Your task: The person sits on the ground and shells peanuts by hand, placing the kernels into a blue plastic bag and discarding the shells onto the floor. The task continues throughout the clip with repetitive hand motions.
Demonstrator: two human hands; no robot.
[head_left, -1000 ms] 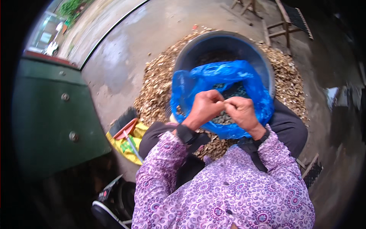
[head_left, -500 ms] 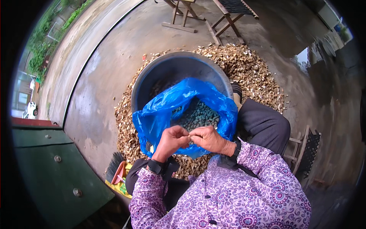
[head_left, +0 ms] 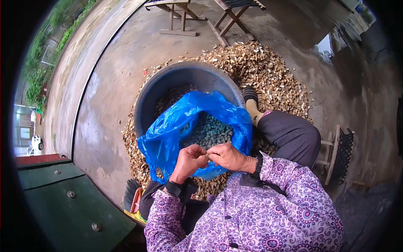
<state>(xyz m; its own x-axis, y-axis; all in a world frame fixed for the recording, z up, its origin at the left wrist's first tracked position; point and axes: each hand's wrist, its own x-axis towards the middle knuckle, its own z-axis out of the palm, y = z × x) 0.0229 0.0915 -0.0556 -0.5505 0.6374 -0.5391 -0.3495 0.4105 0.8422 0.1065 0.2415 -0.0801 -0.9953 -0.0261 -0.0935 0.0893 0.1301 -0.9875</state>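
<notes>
Hands (head_left: 189, 161) over crinkled plastic bag (head_left: 178, 115)

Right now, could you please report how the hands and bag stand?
Left hand, right hand: pinched, meeting over open blue bag. Small pieces inside bag. Nothing visibly blocking the hands.

I am finding free passage above the open mouth of the blue bag (head_left: 168, 126), while the left grip (head_left: 189, 163) and right grip (head_left: 229, 157), meeting at the fingertips, are partly closing off its near side. Beyond, the raised rim of the basin (head_left: 189, 71) is standing in the way. Rightward, the bent leg (head_left: 289, 132) is blocking low movement; leftward, a strip of floor (head_left: 104, 147) is running between the shell pile (head_left: 270, 80) and green panel (head_left: 75, 210).
</notes>
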